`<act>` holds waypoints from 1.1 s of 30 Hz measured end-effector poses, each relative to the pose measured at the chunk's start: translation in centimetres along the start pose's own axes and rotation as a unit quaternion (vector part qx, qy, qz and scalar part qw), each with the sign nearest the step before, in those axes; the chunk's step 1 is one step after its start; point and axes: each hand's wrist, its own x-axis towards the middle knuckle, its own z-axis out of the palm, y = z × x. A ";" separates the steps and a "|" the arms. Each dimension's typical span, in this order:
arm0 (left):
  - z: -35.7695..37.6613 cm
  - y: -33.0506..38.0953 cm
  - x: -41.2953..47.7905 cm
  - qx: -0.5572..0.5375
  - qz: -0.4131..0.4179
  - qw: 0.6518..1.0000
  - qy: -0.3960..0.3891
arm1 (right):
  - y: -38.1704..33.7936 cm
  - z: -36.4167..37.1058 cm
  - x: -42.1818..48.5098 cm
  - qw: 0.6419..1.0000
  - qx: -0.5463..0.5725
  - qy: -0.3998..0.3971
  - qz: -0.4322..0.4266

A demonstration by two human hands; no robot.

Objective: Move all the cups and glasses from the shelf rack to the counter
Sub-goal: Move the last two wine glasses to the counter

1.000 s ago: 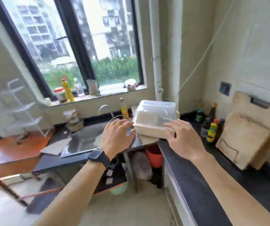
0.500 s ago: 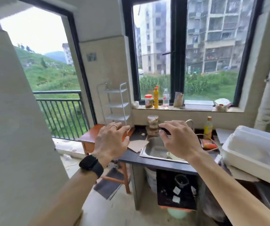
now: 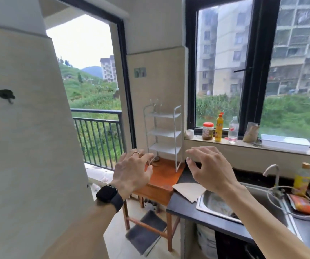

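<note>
Kitchen corner by a balcony door: both hands, left hand [image 3: 133, 172] and right hand [image 3: 209, 170], hang empty with fingers spread before the white shelf rack [image 3: 162, 134] on a wooden table [image 3: 164, 176]; glassware atop the rack is too faint to identify

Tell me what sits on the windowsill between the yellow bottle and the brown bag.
Head view: one clear plastic bottle stands between the yellow bottle and the brown bag.
</note>
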 end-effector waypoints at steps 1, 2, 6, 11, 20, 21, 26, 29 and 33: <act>0.8 -0.9 1.4 0.005 -0.004 1.000 0.002 | 0.3 1.0 1.6 1.000 -0.003 0.001 -0.003; 1.5 -1.8 2.7 0.008 -0.010 1.000 0.003 | 0.7 2.0 3.3 1.000 -0.004 0.001 -0.006; 4.3 -5.5 7.2 0.028 -0.035 0.999 -0.018 | 2.1 6.4 9.2 1.000 0.014 -0.020 -0.018; 7.6 -10.3 13.0 0.030 -0.063 0.997 -0.033 | 3.3 12.4 15.8 0.999 0.019 -0.040 -0.028; 14.8 -18.7 27.9 -0.003 -0.033 0.999 -0.012 | 4.1 24.7 28.9 0.998 -0.007 -0.051 -0.021; 15.6 -19.6 29.8 -0.009 -0.024 1.000 -0.009 | 4.1 26.0 30.4 0.999 -0.010 -0.050 -0.015; 18.4 -23.1 38.3 -0.036 0.024 0.999 -0.005 | 3.8 30.5 37.6 0.999 -0.022 -0.045 0.017; 20.0 -24.4 43.0 -0.058 0.041 0.997 -0.014 | 4.3 32.3 41.3 0.997 -0.045 -0.045 0.037; 22.6 -25.5 48.8 -0.082 0.064 0.994 -0.030 | 5.5 34.3 46.1 0.996 -0.053 -0.036 0.062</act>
